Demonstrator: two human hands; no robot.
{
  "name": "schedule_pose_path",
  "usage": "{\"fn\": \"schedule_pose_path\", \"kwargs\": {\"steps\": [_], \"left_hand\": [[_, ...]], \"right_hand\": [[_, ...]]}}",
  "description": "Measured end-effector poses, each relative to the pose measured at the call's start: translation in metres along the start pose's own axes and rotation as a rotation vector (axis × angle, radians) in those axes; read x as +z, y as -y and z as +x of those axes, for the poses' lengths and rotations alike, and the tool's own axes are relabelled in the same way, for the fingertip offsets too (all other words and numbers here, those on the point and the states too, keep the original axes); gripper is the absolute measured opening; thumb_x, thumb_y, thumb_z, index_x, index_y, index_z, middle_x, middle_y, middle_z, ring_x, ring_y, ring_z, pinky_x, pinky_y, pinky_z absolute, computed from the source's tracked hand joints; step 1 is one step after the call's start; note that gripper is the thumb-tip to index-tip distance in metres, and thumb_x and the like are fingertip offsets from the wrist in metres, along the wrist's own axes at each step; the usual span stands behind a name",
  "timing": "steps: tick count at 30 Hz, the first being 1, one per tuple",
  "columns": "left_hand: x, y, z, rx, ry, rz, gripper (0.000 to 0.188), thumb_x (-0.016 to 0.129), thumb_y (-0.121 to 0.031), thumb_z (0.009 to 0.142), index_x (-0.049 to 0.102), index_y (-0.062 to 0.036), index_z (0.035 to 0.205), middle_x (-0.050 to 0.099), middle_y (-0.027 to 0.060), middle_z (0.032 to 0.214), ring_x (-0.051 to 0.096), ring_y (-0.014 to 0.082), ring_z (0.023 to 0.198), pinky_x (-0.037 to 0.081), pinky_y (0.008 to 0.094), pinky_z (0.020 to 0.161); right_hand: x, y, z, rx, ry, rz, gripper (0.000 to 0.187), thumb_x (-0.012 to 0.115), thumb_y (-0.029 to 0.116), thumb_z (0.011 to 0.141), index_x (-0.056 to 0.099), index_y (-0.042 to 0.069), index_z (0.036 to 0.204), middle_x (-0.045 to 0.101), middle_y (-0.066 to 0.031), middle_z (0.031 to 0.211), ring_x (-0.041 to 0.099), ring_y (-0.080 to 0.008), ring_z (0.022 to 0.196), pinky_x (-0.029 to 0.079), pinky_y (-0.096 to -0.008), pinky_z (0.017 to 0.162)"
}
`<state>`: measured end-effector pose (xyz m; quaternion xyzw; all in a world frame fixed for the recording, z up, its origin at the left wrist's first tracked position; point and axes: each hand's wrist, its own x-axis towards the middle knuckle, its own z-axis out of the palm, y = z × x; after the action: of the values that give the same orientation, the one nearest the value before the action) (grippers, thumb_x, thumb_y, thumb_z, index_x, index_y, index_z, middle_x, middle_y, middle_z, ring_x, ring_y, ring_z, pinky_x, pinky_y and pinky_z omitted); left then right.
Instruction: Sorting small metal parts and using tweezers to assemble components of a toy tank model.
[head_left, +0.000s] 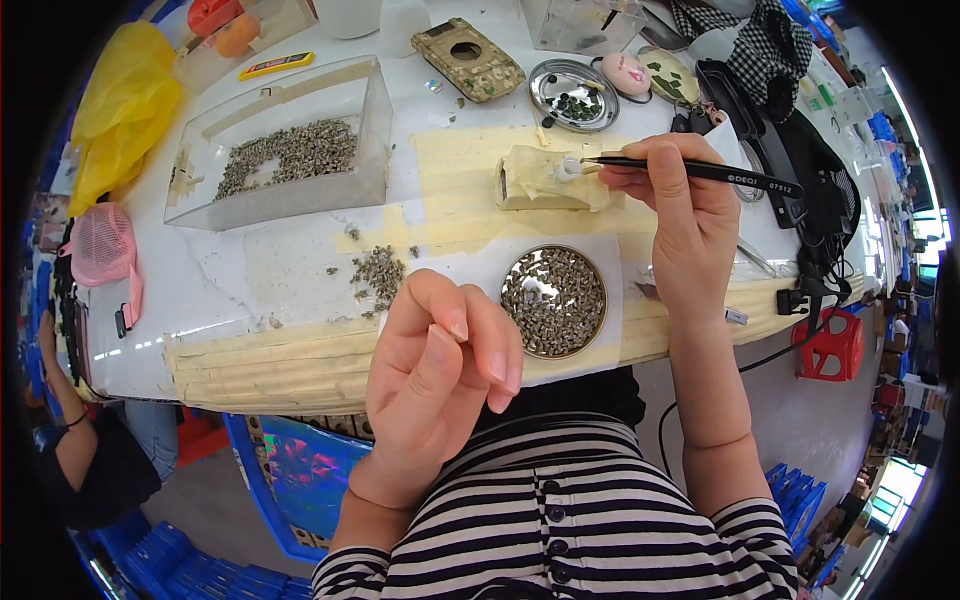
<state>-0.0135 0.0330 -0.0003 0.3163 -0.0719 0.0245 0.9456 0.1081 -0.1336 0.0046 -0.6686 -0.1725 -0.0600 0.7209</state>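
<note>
My right hand (690, 215) grips black tweezers (725, 173) like a pen. Their tips point left, at a small white pot (568, 168) on a block wrapped in cream tape (525, 182); whether they touch it I cannot tell. Nearer me, my left hand (425, 370) is raised over the table's front edge, thumb and forefinger pinched together. Anything between those fingertips is too small to make out. Just right of it, a round tin (604, 302) holds many tiny metal parts. Behind it lies a loose heap of similar parts (380, 275).
A clear plastic box (290, 195) with more metal parts stands at left. Farther back are a camouflage-patterned case (495, 78), a round metal dish (538, 82) with dark bits and a yellow bag (125, 115). Another person's arm (68, 420) shows at far left; a red stool (830, 350), at right.
</note>
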Motion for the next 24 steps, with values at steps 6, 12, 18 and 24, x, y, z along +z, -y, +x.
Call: {"fn": "schedule_pose_path", "kwargs": {"steps": [6, 12, 18, 24], "left_hand": [[-0.006, -0.001, -0.001, -0.04, 0.041, -0.066, 0.016, 0.037, -0.025, 0.099, 0.039, -0.0097, 0.096, 0.047, 0.0055, 0.073, 0.046, 0.015, 0.065, 0.037, 0.0228, 0.054], [-0.008, -0.003, 0.001, -0.121, -0.034, -0.221, 0.015, 0.038, -0.022, 0.099, 0.042, -0.0081, 0.096, 0.047, 0.0047, 0.076, 0.045, 0.0147, 0.068, 0.037, 0.0235, 0.057], [-0.006, -0.002, 0.004, -0.159, -0.098, -0.354, 0.015, 0.042, -0.02, 0.098, 0.046, -0.0068, 0.094, 0.047, 0.0037, 0.082, 0.044, 0.014, 0.073, 0.037, 0.0236, 0.063], [0.002, 0.002, 0.005, -0.185, -0.126, -0.391, 0.016, 0.043, -0.02, 0.098, 0.046, -0.0062, 0.091, 0.047, 0.0033, 0.084, 0.045, 0.0139, 0.075, 0.038, 0.0238, 0.065]], "right_hand": [[0.001, 0.001, 0.0, 0.01, -0.021, -0.002, 0.019, 0.052, 0.016, 0.095, 0.057, -0.002, 0.093, 0.062, -0.0069, 0.084, 0.064, -0.0128, 0.076, 0.052, -0.0242, 0.073], [-0.004, 0.006, 0.002, -0.02, -0.057, -0.016, 0.023, 0.049, 0.019, 0.096, 0.057, -0.002, 0.093, 0.063, -0.0084, 0.083, 0.066, -0.0155, 0.074, 0.054, -0.0258, 0.07], [0.005, 0.033, -0.021, -0.152, 0.013, 0.029, 0.026, 0.044, 0.021, 0.098, 0.054, -0.003, 0.096, 0.063, -0.0126, 0.086, 0.066, -0.0184, 0.074, 0.055, -0.0276, 0.067], [0.022, 0.048, -0.043, -0.146, 0.223, 0.177, 0.023, 0.048, 0.018, 0.096, 0.053, -0.005, 0.1, 0.061, -0.0153, 0.091, 0.065, -0.0194, 0.075, 0.053, -0.0285, 0.071]]}}
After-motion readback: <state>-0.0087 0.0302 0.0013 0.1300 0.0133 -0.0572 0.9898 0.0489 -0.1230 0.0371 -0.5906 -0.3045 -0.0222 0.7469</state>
